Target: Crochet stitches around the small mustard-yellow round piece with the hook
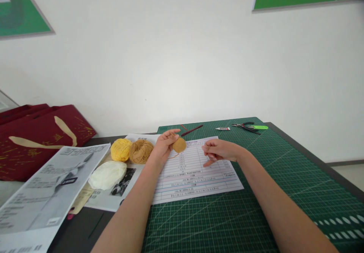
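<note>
Nearest: green cutting mat [204, 222] beneath both forearms. Right hand [220, 150]: half open, fingers loosely curled, empty, above a printed table sheet [193, 179]. Left hand [164, 146]: fingers closed on the end of a dark red crochet hook [192, 130], with a tan crocheted ball [179, 145] directly below the hook's tip, just beside the fingertips. Left of the wrist: tan yarn ball [141, 151], yellow yarn ball [121, 149], cream yarn ball [107, 175]. Farthest, on the mat: small tube [222, 128], green-handled pliers [250, 127].
</note>
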A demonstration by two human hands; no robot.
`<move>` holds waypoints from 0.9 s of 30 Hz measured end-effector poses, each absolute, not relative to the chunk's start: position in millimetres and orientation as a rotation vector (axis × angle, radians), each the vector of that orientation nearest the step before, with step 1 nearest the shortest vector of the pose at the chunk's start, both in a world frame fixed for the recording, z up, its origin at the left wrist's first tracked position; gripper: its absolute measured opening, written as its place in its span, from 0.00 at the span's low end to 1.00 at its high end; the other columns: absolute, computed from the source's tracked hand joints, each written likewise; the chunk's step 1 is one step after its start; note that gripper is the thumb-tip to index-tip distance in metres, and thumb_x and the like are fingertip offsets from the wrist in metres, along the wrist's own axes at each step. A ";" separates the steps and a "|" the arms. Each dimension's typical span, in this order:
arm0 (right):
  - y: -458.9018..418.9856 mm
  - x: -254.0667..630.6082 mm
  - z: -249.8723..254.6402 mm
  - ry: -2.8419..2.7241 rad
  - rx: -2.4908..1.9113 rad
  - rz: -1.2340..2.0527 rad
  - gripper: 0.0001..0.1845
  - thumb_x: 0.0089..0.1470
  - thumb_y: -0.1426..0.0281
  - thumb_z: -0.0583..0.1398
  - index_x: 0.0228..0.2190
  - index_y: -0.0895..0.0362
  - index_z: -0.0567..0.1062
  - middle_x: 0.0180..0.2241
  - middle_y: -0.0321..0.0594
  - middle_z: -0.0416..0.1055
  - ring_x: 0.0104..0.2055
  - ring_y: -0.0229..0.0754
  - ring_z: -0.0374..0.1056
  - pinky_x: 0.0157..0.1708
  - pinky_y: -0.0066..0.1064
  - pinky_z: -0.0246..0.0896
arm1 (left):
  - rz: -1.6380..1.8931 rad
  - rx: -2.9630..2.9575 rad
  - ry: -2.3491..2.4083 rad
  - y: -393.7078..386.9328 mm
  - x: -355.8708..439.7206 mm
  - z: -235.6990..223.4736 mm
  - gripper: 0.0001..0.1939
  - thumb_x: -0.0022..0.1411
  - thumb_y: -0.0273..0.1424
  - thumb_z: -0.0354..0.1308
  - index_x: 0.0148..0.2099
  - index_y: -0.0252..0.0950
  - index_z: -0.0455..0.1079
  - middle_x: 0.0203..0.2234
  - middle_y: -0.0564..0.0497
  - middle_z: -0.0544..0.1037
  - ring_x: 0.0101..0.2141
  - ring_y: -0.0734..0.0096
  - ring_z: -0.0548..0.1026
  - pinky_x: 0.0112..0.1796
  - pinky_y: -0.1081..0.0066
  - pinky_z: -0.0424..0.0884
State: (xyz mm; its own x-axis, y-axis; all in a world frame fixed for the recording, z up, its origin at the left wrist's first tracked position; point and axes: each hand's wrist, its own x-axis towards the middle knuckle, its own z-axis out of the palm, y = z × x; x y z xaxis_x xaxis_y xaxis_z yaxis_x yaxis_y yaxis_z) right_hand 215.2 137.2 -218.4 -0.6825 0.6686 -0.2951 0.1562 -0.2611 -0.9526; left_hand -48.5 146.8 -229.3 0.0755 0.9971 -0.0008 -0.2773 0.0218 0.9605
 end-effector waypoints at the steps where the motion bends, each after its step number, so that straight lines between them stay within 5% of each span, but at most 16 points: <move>1: 137.2 214.0 -219.4 -1.633 -0.991 2.015 0.17 0.63 0.62 0.61 0.50 0.58 0.73 0.49 0.44 0.74 0.46 0.45 0.74 0.45 0.43 0.73 | 1.269 1.025 0.954 147.1 -49.3 -229.2 0.15 0.67 0.34 0.61 0.54 0.35 0.72 0.48 0.44 0.78 0.41 0.60 0.79 0.39 0.57 0.78; 20: 139.3 221.2 -221.7 -1.600 -0.926 2.096 0.17 0.63 0.62 0.61 0.49 0.58 0.73 0.48 0.44 0.74 0.45 0.44 0.74 0.44 0.43 0.74 | 1.289 1.014 0.969 149.1 -57.3 -232.4 0.16 0.67 0.34 0.61 0.55 0.35 0.71 0.49 0.44 0.77 0.42 0.60 0.79 0.40 0.56 0.78; 27: 142.8 234.5 -220.1 -1.594 -0.995 1.840 0.16 0.63 0.63 0.61 0.49 0.58 0.73 0.48 0.44 0.74 0.44 0.44 0.74 0.42 0.41 0.74 | 1.274 1.072 0.938 146.4 -53.9 -229.7 0.15 0.67 0.34 0.61 0.54 0.35 0.71 0.49 0.44 0.77 0.42 0.60 0.79 0.39 0.57 0.78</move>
